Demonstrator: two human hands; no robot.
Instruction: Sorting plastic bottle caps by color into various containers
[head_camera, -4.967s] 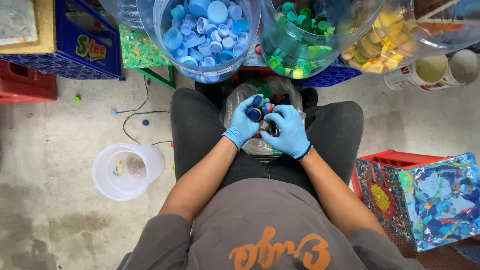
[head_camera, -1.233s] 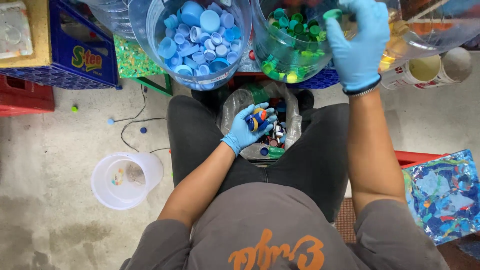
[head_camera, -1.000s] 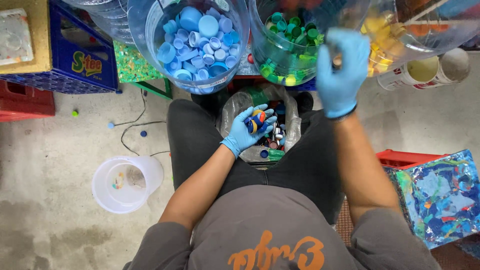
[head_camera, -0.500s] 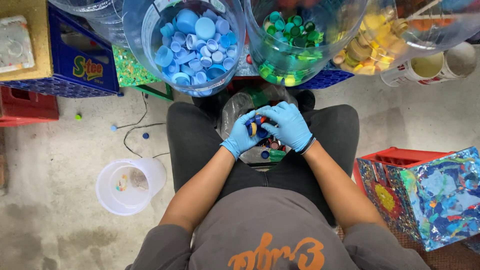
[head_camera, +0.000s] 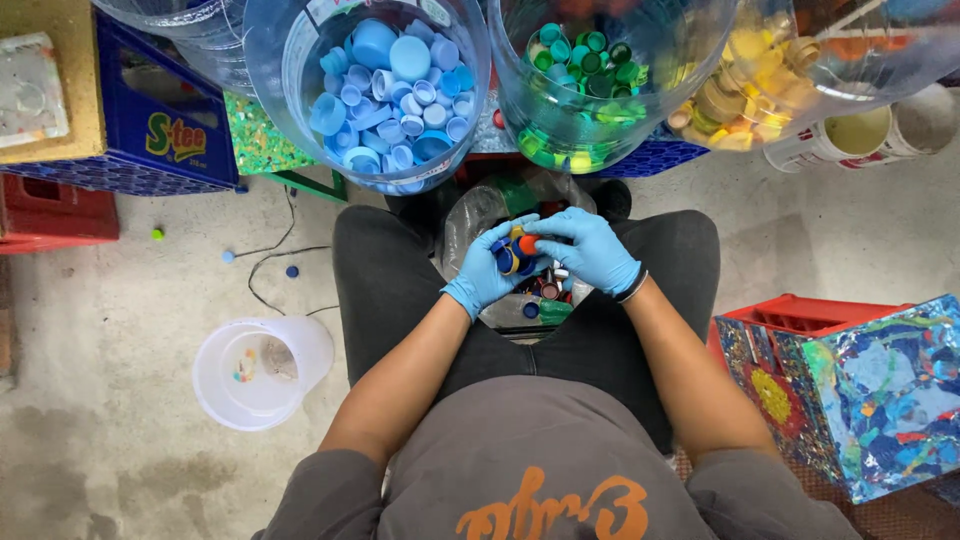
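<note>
Both my hands wear blue gloves and meet over a clear plastic bag (head_camera: 470, 225) of mixed bottle caps between my knees. My left hand (head_camera: 487, 275) cups a handful of caps (head_camera: 512, 254), blue, yellow and orange. My right hand (head_camera: 590, 250) reaches into that handful, its fingertips pinching an orange cap (head_camera: 527, 243). More caps lie loose in the bag below the hands. Ahead stand three clear containers: one of blue caps (head_camera: 385, 85), one of green caps (head_camera: 590, 75), one of yellow caps (head_camera: 745, 85).
A white bucket (head_camera: 262, 370) with a few bits inside stands on the concrete floor at my left. Blue (head_camera: 150, 130) and red crates (head_camera: 50, 215) sit at the far left. A colourful mosaic box (head_camera: 870, 395) on a red crate is at my right. A few caps (head_camera: 228, 257) lie on the floor.
My right hand was up at the green caps container a second ago. It has come back down and now meets my left hand over the bag. The left hand stayed put.
</note>
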